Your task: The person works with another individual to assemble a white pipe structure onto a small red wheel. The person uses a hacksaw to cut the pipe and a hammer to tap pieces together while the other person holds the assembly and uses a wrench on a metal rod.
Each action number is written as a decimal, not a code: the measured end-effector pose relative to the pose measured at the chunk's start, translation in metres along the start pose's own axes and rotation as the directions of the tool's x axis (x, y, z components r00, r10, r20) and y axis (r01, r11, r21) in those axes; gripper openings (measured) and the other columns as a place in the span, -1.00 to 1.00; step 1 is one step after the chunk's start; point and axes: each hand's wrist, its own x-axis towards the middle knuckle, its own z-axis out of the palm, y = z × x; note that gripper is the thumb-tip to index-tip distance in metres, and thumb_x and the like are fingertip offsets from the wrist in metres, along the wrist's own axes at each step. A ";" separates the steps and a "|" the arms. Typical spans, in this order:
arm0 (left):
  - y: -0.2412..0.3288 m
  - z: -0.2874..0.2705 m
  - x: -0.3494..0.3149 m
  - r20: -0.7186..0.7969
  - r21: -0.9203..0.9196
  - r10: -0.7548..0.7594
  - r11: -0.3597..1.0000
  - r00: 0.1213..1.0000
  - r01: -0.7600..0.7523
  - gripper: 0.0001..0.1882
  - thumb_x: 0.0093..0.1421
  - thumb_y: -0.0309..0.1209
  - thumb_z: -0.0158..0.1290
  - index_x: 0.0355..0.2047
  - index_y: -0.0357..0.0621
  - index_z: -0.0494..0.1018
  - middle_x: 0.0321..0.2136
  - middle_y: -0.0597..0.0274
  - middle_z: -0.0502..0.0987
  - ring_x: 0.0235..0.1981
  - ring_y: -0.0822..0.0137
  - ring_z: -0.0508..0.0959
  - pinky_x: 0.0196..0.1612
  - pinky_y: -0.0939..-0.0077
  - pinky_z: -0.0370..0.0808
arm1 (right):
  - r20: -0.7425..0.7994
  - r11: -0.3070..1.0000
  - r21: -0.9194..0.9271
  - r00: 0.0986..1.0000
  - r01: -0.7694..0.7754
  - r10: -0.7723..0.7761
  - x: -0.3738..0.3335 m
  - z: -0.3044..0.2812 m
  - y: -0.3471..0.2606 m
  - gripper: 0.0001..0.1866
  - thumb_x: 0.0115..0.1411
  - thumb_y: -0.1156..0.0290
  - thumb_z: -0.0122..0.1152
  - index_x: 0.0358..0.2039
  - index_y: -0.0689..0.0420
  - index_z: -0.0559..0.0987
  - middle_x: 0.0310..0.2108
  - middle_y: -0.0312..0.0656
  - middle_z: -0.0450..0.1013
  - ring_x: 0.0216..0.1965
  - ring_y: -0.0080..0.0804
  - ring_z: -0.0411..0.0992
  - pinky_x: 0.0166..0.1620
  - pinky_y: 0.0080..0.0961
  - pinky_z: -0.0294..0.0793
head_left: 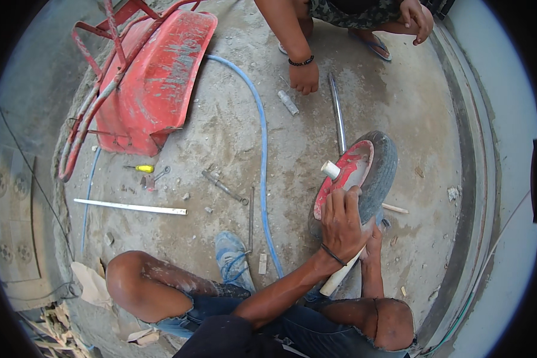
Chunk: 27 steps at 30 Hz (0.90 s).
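Note:
In front of me a wheelbarrow wheel [383,170] stands tilted, with a black tyre, a scuffed red rim and a pale round hub end [331,170] sticking out. My left hand [343,225] is closed on its near edge, fingers bent over the red rim. Close against it is my right hand [373,241], at the tyre's lower edge. Its fingers are curled and partly hidden, so what they grip does not show. A pale rod [342,275] slants below my left wrist toward my lap; its upper end is hidden by the hands.
A red wheelbarrow [155,83] lies tipped at far left. A blue hose [262,137] curves across the concrete. About lie a white pipe [131,206], a yellow-handled screwdriver [142,169], a wrench [224,188] and a metal bar [337,110]. Another person's hand [304,77] hangs near a clear bottle [288,102].

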 end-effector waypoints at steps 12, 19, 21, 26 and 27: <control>-0.083 -0.009 0.029 -0.253 -0.286 -0.344 0.920 0.904 0.270 -0.58 0.01 -0.28 0.28 -0.18 -0.25 0.46 -0.45 0.23 0.38 -0.48 0.39 0.38 -0.38 0.52 0.38 | 0.227 0.986 0.098 0.968 -0.135 0.110 0.020 -0.055 -0.003 -0.51 0.26 0.19 0.03 0.11 0.23 0.37 0.04 0.02 0.42 0.02 -0.11 0.44 0.09 -0.12 0.45; -0.293 -0.108 0.017 -0.461 0.250 -0.776 0.352 0.430 0.902 -0.50 -0.09 -0.21 0.30 -0.19 -0.21 0.44 -0.20 -0.16 0.53 -0.11 -0.09 0.52 -0.03 0.17 0.44 | 0.144 0.994 0.073 0.987 -0.081 0.070 0.023 -0.060 0.005 -0.51 0.25 0.20 0.03 0.10 0.24 0.38 0.02 0.02 0.43 -0.02 -0.10 0.47 0.06 -0.12 0.48; -0.308 -0.110 0.005 -0.442 0.207 -0.843 0.236 0.306 0.949 -0.40 -0.14 -0.16 0.36 -0.16 -0.25 0.43 -0.18 -0.17 0.54 -0.09 -0.08 0.53 0.00 0.20 0.45 | 0.135 0.992 0.079 0.987 -0.102 0.091 0.019 -0.052 0.001 -0.51 0.24 0.20 0.04 0.08 0.25 0.39 0.01 0.03 0.44 -0.04 -0.10 0.47 0.05 -0.13 0.48; -0.310 -0.093 0.007 -0.396 0.203 -0.823 0.354 0.407 0.913 -0.39 -0.20 -0.23 0.40 -0.20 -0.31 0.43 -0.21 -0.18 0.55 -0.09 -0.08 0.54 0.02 0.21 0.43 | 0.084 0.993 0.057 0.992 -0.101 0.096 0.015 -0.047 -0.003 -0.53 0.20 0.22 0.06 0.02 0.28 0.43 -0.06 0.04 0.48 -0.08 -0.09 0.50 0.03 -0.14 0.50; -0.320 -0.099 0.009 -0.426 0.219 -0.811 0.337 0.400 0.916 -0.44 -0.20 -0.31 0.38 -0.21 -0.31 0.43 -0.22 -0.14 0.55 -0.14 -0.03 0.56 -0.06 0.24 0.48 | 0.103 0.988 0.066 0.986 -0.141 0.134 0.016 -0.043 0.000 -0.55 0.20 0.24 0.06 0.00 0.28 0.45 -0.08 0.03 0.49 -0.09 -0.10 0.50 0.02 -0.15 0.50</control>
